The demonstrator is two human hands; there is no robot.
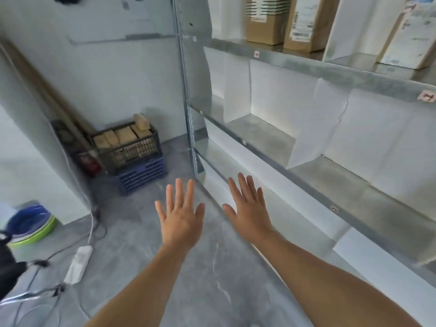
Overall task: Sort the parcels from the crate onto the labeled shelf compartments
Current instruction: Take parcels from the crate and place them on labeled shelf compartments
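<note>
In the far corner crate (128,147), stiff cardboard parcels (122,135) (probably light) invite side grips; left hand (180,217) and right hand (247,208) spread empty.

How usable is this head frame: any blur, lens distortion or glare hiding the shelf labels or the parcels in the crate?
Head view: wide-angle bowing curves the shelf rails; shelf labels too soft to read; left edge smeared around the bowls; parcels in the crate small but distinct; no masking glare.
</note>
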